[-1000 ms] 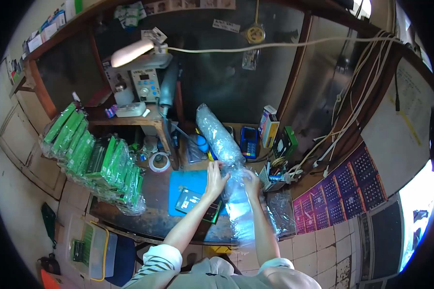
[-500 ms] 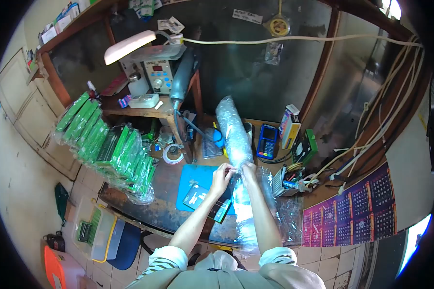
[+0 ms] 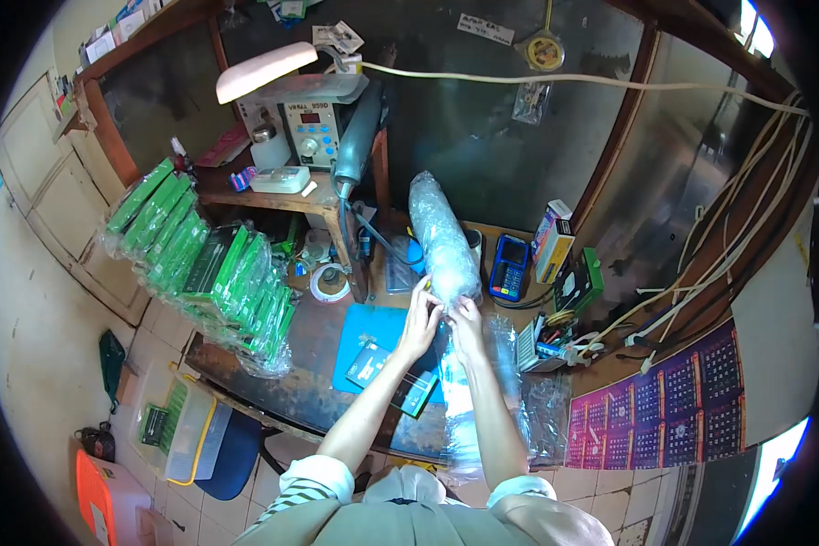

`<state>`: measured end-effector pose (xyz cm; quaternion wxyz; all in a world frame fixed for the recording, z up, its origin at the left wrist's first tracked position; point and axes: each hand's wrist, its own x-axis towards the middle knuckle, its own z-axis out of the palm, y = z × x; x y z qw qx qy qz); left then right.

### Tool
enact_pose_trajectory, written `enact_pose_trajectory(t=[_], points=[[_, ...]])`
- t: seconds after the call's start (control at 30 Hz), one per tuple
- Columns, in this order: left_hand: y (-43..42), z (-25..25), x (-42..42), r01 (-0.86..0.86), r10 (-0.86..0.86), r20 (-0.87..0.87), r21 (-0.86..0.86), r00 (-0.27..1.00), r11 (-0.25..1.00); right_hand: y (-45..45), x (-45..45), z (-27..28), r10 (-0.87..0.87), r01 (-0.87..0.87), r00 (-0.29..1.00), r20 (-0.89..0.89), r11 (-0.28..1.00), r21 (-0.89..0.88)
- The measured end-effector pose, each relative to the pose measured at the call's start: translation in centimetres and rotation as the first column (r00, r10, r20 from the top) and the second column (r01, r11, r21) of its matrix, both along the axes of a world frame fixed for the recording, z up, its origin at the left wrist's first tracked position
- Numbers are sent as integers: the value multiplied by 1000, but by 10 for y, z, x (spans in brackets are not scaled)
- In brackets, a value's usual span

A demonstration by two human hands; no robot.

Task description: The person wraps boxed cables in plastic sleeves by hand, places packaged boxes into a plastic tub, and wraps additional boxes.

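A roll of clear bubble wrap (image 3: 441,227) leans away from me on the desk, with a loose sheet (image 3: 462,414) running from it toward the front edge. My left hand (image 3: 419,323) is at the roll's near end, its fingers raised and the thumb side pinching the film. Right beside it, my right hand (image 3: 465,326) pinches the film too, fingers curled. Beneath my left forearm, a flat black-and-green box (image 3: 369,366) lies on a blue mat (image 3: 359,332), partly covered by the arm.
Green boxes in clear plastic (image 3: 205,264) are stacked at the left. A soldering station (image 3: 309,136) and lamp (image 3: 268,71) stand on a wooden shelf. Right of the roll are a blue card terminal (image 3: 510,267), a pen holder (image 3: 539,350) and hanging cables (image 3: 701,264).
My left hand's fingers have lifted and opened somewhat at the roll's near end. My right hand has shifted slightly, staying on the film. The view has moved a little.
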<state>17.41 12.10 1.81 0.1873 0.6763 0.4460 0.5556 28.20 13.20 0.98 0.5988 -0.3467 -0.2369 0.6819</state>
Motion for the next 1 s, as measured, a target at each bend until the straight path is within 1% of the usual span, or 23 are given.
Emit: enact_pose_trajectory(t=[0.03,0.07,0.1,0.13,0.17,0.2,0.23,0.27,0.33,0.37,0.4,0.47,0.5,0.6,0.63,0.67,0.73,0.77,0.8,0.87,0.9,0.93,1.0], points=[[-1,3,0,29,-28,27,-47,999,998,-1,-1,1,-5,-11,977,213,997,74],[1,3,-1,29,-28,27,-46,999,998,-1,-2,1,-24,-39,910,415,989,143],[3,2,-2,64,-56,77,-99,995,993,0,-6,-3,-219,44,789,574,952,302],[3,2,-4,99,-80,129,-149,988,984,0,-8,-6,-216,42,790,574,953,301],[3,1,-4,51,-38,113,-109,993,993,2,-10,-9,-190,4,776,602,955,296],[0,5,-6,47,-35,113,-108,993,993,3,-11,-9,-165,-34,759,629,956,292],[-3,9,-8,68,-46,118,-195,992,978,2,-12,-4,-110,-81,759,642,962,260],[-5,12,-11,89,-56,123,-280,991,956,8,-12,-9,-107,-85,760,641,961,261],[-6,10,-13,59,-38,84,-265,996,962,15,-16,-1,15,-197,852,523,935,294],[-6,9,-13,37,-25,48,-250,999,967,14,-19,2,9,-129,884,467,966,226],[-6,8,-14,34,-23,48,-250,999,968,10,-21,17,11,-132,884,467,965,227],[-6,8,-15,57,-32,93,-285,995,957,8,-25,34,68,-98,980,187,983,156],[-6,6,-15,53,-28,92,-285,995,957,21,-25,14,78,-95,993,86,972,213],[-7,-1,-12,74,-47,105,-269,993,960,31,-24,12,141,-143,990,24,975,172],[-7,-1,-12,90,-62,104,-301,993,949,30,-22,13,145,-145,989,9,982,123],[-7,-2,-11,106,-75,104,-333,992,937,31,-18,11,143,-144,990,11,982,124],[-6,-7,-10,106,-77,94,-364,993,925,28,-13,11,227,-240,970,86,953,187],[-4,-9,-8,108,-82,82,-394,993,913,23,-13,9,168,-187,977,133,971,145],[-1,-14,-6,119,-93,84,-394,992,911,14,-13,18,158,-177,978,134,974,145],[2,-20,-1,155,-126,111,-314,986,937,1,-9,28,121,-147,969,216,983,108],[0,-15,0,144,-126,72,-393,989,908,7,-5,-2,72,-119,971,230,973,198],[-2,-9,0,174,-161,66,-418,985,892,-1,0,-1,90,-143,958,273,973,180],[-5,-11,2,196,-197,19,-237,980,952,-17,15,-5,19,-105,896,444,980,171]])
